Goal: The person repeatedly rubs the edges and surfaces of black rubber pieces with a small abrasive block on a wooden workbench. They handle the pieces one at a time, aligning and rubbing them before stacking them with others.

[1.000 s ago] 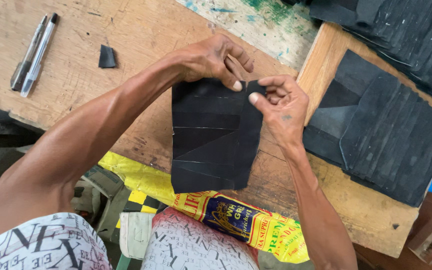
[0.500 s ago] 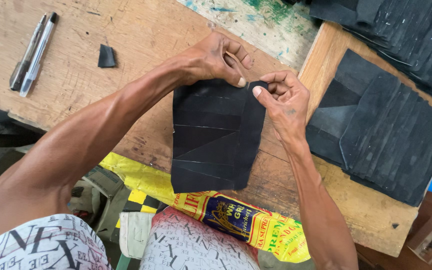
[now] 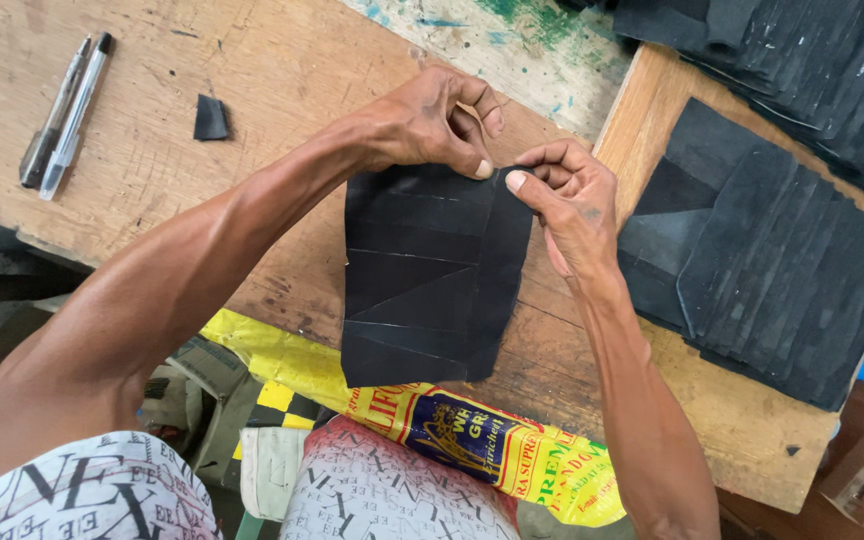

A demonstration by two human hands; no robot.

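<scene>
Scuffed bare wood makes up the workbench (image 3: 282, 90), with a patch of green and white paint at twelve o'clock. Two pens (image 3: 64, 112) lie side by side at ten o'clock, and a small black scrap (image 3: 211, 118) sits just to their right, apart from them. The left hand (image 3: 430, 122) comes in from eight o'clock and is closed in a pinch on the top edge of a black patchwork sheet (image 3: 432, 275), thumb and fingers clamped on it. That sheet, made of dark panels joined at angles, hangs at the centre of the view, over the near edge of the bench. The right hand (image 3: 572, 205) reaches up from five o'clock and pinches the same top edge just beside the left, thumb tip nearly touching the other thumb. Below the sheet, at six o'clock, a yellow printed sack (image 3: 472, 440) lies across the person's lap. At three o'clock a fanned stack of black pieces (image 3: 772, 270) rests on a lighter wooden board (image 3: 652, 95), and another dark pile (image 3: 802, 70) lies at one o'clock.
</scene>
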